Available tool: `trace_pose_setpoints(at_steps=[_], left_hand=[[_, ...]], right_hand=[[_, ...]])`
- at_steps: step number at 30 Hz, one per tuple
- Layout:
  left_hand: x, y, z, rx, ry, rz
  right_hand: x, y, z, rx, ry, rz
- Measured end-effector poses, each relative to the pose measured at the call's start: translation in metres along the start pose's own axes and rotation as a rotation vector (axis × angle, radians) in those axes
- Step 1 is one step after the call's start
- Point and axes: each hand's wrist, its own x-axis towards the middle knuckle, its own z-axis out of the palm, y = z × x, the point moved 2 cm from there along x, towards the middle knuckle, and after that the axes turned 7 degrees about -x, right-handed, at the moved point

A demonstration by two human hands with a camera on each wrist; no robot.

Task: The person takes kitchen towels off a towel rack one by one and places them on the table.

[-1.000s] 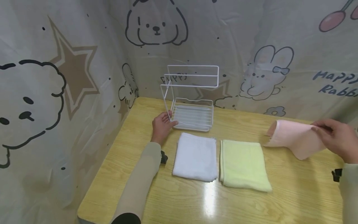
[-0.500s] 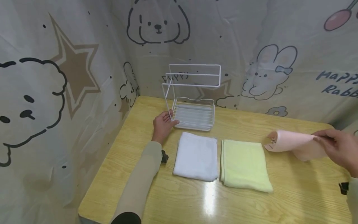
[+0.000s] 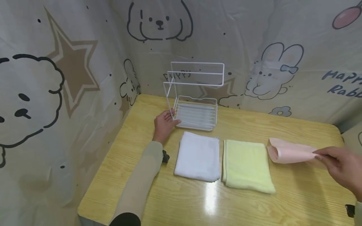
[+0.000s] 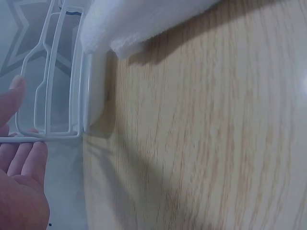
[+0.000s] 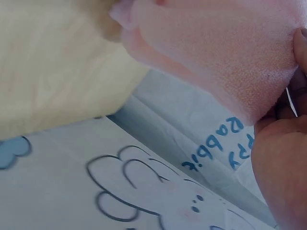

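My left hand [image 3: 164, 126] holds the front left corner of a white wire rack [image 3: 197, 84]. In the left wrist view the thumb [image 4: 12, 99] lies on one side of the rack's wire and the fingers on the other. My right hand [image 3: 340, 166] pinches the edge of a pink towel [image 3: 294, 153], which hangs folded over just above the table at the right. The right wrist view shows the towel [image 5: 216, 52] up close, its fuzzy face towards the camera. Before the rack lie a folded white towel [image 3: 198, 156] and a folded yellow towel [image 3: 247, 165], side by side.
A wooden table [image 3: 240, 207] bears everything. A pale tray [image 3: 195, 127] sits in the bottom of the rack. Behind and to the left hangs a curtain [image 3: 240, 25] printed with cartoon animals and stars.
My right hand has come down and nearer to me with the pink towel, whose loose end has curled over and sunk towards the table. My left hand has stayed on the rack.
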Motion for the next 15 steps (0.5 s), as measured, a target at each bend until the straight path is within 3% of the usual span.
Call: trace_pose_setpoints(at_steps=[7,15], left_hand=[[0.0,0.001,0.001,0.001,-0.006,0.004],[0.0,0.001,0.001,0.001,0.008,-0.006]], right_hand=[[-0.031,-0.009,0.01,0.056,0.035,-0.004],[-0.057,-0.008,0.022,0.066,-0.023,0.033]])
